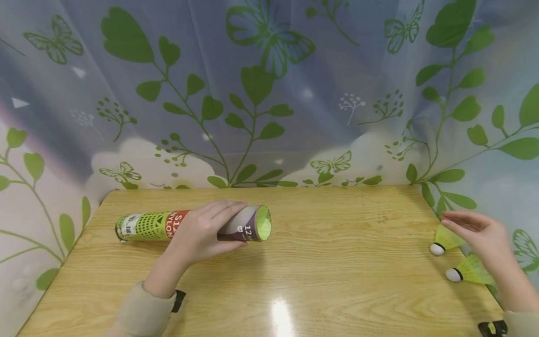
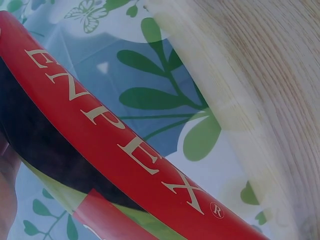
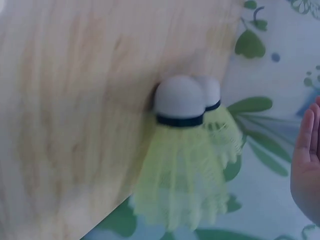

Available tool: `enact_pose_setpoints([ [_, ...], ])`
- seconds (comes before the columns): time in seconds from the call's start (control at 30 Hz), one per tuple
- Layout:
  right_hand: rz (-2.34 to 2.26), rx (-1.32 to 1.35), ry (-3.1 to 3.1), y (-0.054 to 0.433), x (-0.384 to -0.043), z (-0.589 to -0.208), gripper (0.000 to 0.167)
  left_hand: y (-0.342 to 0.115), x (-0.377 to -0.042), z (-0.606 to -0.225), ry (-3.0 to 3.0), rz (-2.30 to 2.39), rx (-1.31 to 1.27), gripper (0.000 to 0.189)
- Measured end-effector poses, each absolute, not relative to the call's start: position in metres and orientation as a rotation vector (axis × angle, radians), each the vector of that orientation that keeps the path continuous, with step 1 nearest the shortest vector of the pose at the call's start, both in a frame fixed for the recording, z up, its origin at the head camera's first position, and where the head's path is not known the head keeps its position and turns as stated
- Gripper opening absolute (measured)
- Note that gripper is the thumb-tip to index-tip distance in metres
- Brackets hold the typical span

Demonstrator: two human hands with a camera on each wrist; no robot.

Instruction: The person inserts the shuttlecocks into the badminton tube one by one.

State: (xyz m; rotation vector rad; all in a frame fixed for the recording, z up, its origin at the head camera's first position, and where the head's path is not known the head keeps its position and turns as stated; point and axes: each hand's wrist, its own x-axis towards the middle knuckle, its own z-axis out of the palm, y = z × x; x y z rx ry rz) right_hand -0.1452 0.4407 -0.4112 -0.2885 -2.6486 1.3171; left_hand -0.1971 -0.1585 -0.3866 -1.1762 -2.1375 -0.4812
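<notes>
My left hand (image 1: 206,229) grips a shuttlecock tube (image 1: 153,225) from above, thumb along the near side. The tube lies sideways at the left, its green-lined open end facing right. In the left wrist view its red band (image 2: 125,145) reads ENPEX. At the table's right edge lie two yellow shuttlecocks with white heads, a nearer one (image 1: 473,270) and a farther one (image 1: 447,238). Over the farther one's skirt, in the head view, hovers my right hand (image 1: 488,238), fingers extended. The right wrist view puts that hand to the side, apart from both skirts.
The wooden table (image 1: 328,262) spreads between the hands. A patterned curtain (image 1: 269,117) with leaves and butterflies hangs behind it and along both sides. Both shuttlecock skirts reach out past the table's right edge.
</notes>
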Motion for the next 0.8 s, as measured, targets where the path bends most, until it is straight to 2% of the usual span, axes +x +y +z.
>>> enact_pose_setpoints([
  [0.8,0.987,-0.343,-2.663,0.478,-0.133,-0.435,0.041,-0.158,-0.197,-0.388,-2.141,-0.483,-1.179,0.084],
])
